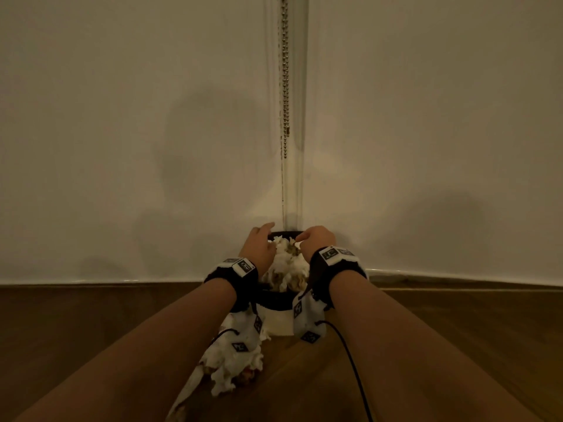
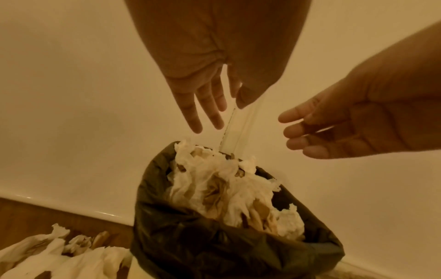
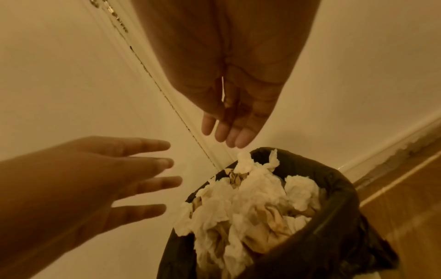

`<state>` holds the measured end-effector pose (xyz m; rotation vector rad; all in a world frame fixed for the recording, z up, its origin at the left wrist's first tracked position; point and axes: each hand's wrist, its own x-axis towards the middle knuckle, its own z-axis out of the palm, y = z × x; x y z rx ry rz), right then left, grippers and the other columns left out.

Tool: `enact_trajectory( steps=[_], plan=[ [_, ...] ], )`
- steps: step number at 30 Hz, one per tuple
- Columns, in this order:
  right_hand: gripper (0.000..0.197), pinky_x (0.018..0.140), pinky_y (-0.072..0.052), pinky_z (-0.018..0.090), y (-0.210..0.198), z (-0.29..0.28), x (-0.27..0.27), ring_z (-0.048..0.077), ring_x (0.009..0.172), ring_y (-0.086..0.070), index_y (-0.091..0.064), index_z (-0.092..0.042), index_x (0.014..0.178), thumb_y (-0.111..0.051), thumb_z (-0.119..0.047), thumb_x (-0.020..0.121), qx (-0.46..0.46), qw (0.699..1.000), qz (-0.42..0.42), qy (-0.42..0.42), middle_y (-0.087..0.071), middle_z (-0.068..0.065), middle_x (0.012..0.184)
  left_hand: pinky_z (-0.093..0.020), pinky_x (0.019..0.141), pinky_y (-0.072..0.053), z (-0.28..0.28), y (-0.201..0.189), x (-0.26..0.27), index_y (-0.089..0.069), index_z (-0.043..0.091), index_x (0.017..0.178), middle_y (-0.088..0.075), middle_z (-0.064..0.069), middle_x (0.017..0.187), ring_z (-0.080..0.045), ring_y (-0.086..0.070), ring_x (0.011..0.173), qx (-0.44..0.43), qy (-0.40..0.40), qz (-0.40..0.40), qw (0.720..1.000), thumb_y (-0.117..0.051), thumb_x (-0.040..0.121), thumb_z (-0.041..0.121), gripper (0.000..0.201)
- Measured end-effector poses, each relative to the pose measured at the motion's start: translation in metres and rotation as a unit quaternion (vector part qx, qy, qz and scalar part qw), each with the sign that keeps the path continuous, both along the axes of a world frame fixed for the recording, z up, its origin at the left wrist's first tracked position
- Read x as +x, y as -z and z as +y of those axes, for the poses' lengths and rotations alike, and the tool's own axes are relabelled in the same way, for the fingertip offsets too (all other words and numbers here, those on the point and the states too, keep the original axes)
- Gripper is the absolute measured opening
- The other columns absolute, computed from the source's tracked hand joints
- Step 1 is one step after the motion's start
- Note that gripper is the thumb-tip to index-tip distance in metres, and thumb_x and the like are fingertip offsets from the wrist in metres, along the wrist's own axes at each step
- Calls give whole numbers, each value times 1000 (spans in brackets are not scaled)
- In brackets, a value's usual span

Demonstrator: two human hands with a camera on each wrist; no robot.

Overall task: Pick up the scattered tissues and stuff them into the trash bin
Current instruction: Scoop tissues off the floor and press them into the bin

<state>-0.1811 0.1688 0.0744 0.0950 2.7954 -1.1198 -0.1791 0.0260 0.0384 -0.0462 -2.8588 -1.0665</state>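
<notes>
Both hands held over the full bin

The left hand (image 2: 203,90) and right hand (image 3: 233,105) are held with fingers spread; nothing seems gripped; tissues (image 3: 243,207) are heaped in the trash bin (image 2: 181,236); more tissues (image 1: 231,360) are seen at its 7 o'clock.

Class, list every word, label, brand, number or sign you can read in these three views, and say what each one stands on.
No readable text in any view.
Left wristband: square black-and-white marker patterns, not letters.
Right wristband: the same kind of marker squares; too blurred to read as characters.
Trash bin, its black liner and the tissues: no print visible.
Wall: bare.
</notes>
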Motion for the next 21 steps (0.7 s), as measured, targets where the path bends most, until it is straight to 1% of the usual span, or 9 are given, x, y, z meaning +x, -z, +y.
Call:
enact_trajectory(
  steps=[3, 5, 7, 10, 12, 15, 16, 19, 21],
  plan=[
    [29, 97, -48, 32, 0, 2, 7, 29, 110, -59, -68, -8, 112, -49, -6, 90, -28, 999, 20, 29, -63, 13, 120, -29, 94, -43, -19, -9, 18, -45, 14, 133, -51, -11, 123, -24, -55, 107, 24, 0, 56, 998, -40, 93, 3, 42],
    [29, 96, -48, 33, 0, -2, 14, 28, 107, -60, -69, -10, 108, -45, -7, 91, -49, 997, 44, 40, -64, 12, 118, -31, 90, -47, -37, -12, 34, -50, 14, 127, -56, -9, 115, -23, -59, 99, 32, -8, 64, 997, -38, 92, 0, 40],
    [28, 90, -51, 33, 2, -11, 23, 27, 101, -62, -68, -11, 104, -42, -13, 93, -62, 995, 70, 37, -66, 11, 112, -32, 82, -50, -57, -11, 53, -52, 16, 124, -60, -7, 106, -20, -61, 89, 47, -20, 46, 998, -35, 92, 0, 40],
    [27, 75, -56, 35, 5, -32, 41, 25, 83, -66, -64, -10, 104, -42, -23, 96, -75, 995, 64, 8, -70, 13, 97, -28, 71, -49, -88, -1, 84, -54, 17, 122, -63, -3, 96, -17, -63, 81, 42, -39, 8, 998, -33, 96, 4, 36],
    [26, 73, -56, 37, 9, -46, 52, 26, 78, -66, -60, -9, 104, -42, -25, 97, -63, 996, 54, -19, -70, 14, 91, -27, 70, -52, -107, 8, 107, -55, 16, 120, -66, -4, 95, -18, -65, 80, 37, -47, -11, 998, -33, 97, 5, 35],
    [22, 53, -50, 24, 20, -68, 67, 16, 54, -60, -58, -10, 99, -42, -24, 98, -80, 995, 25, -54, -70, 11, 77, -18, 65, -45, -130, 25, 138, -56, 13, 119, -64, -3, 93, -15, -62, 74, 29, -66, -35, 997, -32, 96, 2, 35],
    [21, 52, -49, 23, 25, -75, 73, 16, 51, -58, -58, -11, 99, -42, -25, 98, -82, 994, 15, -65, -69, 8, 72, -18, 65, -45, -136, 32, 148, -57, 12, 119, -63, -3, 94, -14, -62, 74, 26, -73, -44, 996, -32, 95, 1, 36],
    [21, 51, -49, 22, 44, -97, 87, 15, 51, -59, -59, -10, 100, -43, -24, 98, -71, 992, -19, -107, -67, 5, 69, -11, 63, -44, -156, 55, 176, -59, 12, 118, -65, -6, 98, -13, -60, 76, 11, -91, -64, 994, -35, 92, -1, 38],
    [21, 52, -51, 24, 58, -112, 95, 15, 55, -61, -59, -9, 101, -45, -24, 97, -70, 989, -43, -126, -67, 7, 74, -11, 64, -44, -170, 74, 189, -61, 13, 117, -65, -6, 101, -13, -59, 79, -1, -113, -81, 990, -40, 90, -2, 37]
  ],
)
